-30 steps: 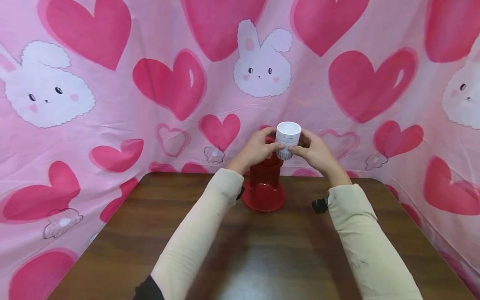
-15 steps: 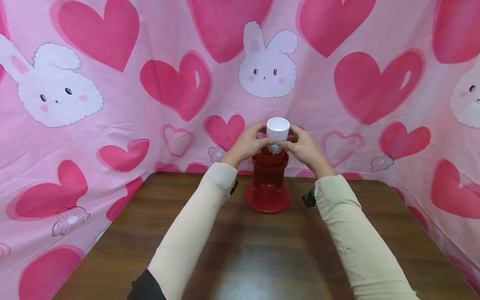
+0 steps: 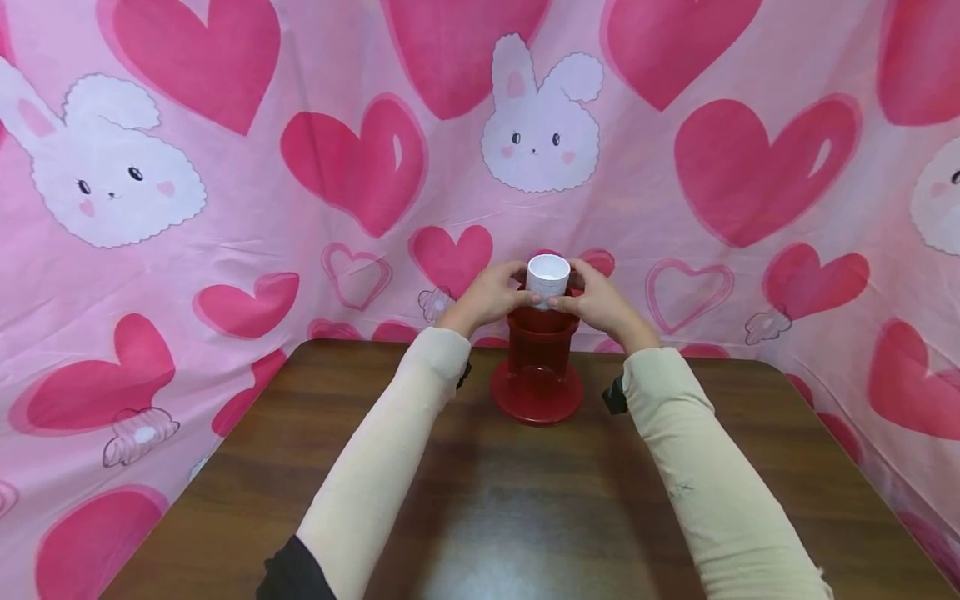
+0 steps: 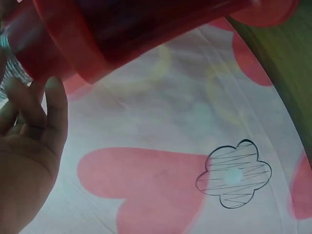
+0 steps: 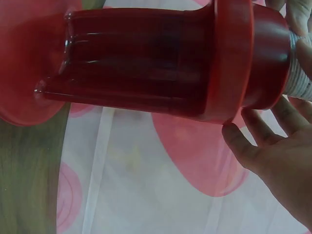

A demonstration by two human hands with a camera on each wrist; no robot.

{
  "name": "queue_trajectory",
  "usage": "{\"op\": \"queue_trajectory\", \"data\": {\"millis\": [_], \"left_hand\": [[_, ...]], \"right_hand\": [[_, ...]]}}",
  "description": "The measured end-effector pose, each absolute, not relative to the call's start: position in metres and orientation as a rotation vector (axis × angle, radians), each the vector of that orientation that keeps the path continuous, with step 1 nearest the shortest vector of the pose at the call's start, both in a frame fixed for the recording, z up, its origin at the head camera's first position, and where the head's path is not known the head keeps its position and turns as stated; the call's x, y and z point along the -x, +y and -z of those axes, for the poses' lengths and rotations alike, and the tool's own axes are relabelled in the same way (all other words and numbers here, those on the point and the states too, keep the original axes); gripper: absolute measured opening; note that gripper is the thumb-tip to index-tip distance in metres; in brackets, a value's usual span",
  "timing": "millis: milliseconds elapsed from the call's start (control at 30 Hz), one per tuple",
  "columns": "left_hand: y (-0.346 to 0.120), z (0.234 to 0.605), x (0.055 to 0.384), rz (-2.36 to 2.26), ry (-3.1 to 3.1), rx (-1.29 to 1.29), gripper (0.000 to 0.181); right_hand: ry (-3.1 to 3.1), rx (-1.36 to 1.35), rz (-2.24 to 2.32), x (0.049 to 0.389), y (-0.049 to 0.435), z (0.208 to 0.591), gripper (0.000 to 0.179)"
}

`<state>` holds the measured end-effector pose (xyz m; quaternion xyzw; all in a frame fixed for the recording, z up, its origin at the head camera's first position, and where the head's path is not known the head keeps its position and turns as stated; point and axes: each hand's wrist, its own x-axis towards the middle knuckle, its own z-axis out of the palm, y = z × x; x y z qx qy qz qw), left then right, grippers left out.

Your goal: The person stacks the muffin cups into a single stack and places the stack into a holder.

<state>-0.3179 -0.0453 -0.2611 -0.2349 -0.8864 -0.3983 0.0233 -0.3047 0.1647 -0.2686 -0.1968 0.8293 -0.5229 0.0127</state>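
A stack of white paper cups [image 3: 547,279] stands upright, its lower part down inside the top of a red cup dispenser [image 3: 538,350]. My left hand [image 3: 491,293] grips the stack from the left, thumb on its near side. From the right, my right hand [image 3: 597,302] holds it the same way, the two thumbs close together. In the right wrist view, ridged cup rims [image 5: 298,68] stick out of the dispenser's collar between the fingers, and one fingertip is right at the collar's edge. The left wrist view shows the left fingers [image 4: 56,97] close beside the red collar.
The dispenser's round red base [image 3: 536,404] rests on a dark wooden table [image 3: 525,500] near its back edge. Behind hangs a pink cloth [image 3: 360,50] printed with hearts and rabbits. A black wrist device [image 3: 617,396] is at the right cuff.
Both hands have carried the cup stack left over the dispenser, then lowered it so its lower end is inside the red top. The head view has shifted slightly.
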Motion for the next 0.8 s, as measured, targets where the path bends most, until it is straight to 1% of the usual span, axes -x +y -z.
{"op": "queue_trajectory", "data": {"millis": [233,400,800], "left_hand": [[-0.0465,0.2687,0.3182,1.293,-2.748,0.746,0.055],[-0.0479,0.2698,0.3173,1.286,-2.739,0.74,0.055],[-0.0495,0.2704,0.3134,1.29,-2.743,0.727,0.059]], "right_hand": [[2.542,0.612,1.654,0.3048,0.165,0.273,0.066],[2.524,0.583,1.653,0.3042,0.1645,0.2725,0.065],[2.535,0.556,1.658,0.3034,0.1664,0.2747,0.067]]}}
